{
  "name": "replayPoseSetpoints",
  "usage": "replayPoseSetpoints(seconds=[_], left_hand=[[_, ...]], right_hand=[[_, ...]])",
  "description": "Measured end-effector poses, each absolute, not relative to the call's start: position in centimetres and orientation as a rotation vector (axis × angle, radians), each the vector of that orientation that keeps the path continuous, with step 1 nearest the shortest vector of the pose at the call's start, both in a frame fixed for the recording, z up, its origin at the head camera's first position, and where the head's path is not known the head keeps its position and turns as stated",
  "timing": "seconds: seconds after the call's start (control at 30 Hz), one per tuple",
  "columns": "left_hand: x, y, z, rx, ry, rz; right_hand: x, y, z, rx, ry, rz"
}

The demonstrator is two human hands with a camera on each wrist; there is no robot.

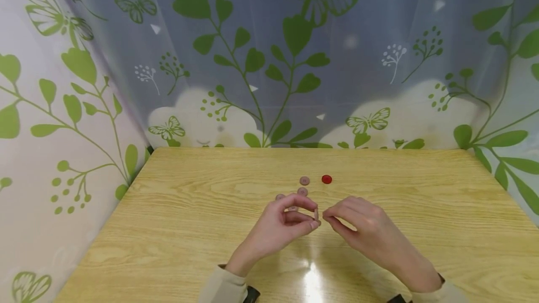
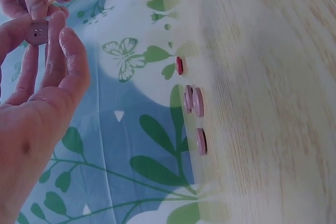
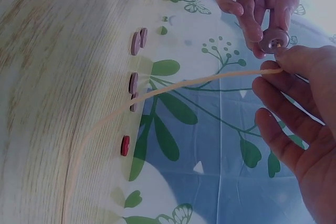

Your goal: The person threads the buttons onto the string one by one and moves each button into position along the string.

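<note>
My left hand [image 1: 278, 226] pinches a dusty-pink button [image 2: 37, 32] by its edge between thumb and forefinger, above the table. In the right wrist view that button [image 3: 270, 34] faces the other hand, its holes showing. With thumb and fingertips my right hand [image 1: 375, 230] pinches a thin pale-orange cord [image 3: 184, 83] close to its end. The cord's tip is at the button's holes; whether it goes through cannot be told. From the fingers the cord trails away down across the right wrist view. In the head view it is too fine to make out.
On the wooden table [image 1: 168, 228], just beyond the hands, lie several dusty-pink buttons [image 1: 304, 180], some partly behind the left hand. A red button [image 1: 326, 179] lies to their right. A leaf-and-butterfly patterned cloth [image 1: 252, 60] hangs at the table's back and sides.
</note>
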State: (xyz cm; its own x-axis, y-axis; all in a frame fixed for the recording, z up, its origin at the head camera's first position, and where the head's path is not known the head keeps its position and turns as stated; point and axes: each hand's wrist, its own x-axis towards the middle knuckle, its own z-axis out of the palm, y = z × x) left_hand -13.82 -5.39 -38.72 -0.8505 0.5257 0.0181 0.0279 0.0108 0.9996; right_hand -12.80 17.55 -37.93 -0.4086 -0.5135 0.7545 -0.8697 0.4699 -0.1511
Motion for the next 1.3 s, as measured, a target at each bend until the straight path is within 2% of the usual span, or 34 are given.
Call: replayPoseSetpoints(seconds=[1.3], left_hand=[[-13.54, -5.20, -39.10, 0.479, 1.973, 1.896]], right_hand=[[-12.67, 17.56, -38.14, 1.135, -2.121, 0.749]])
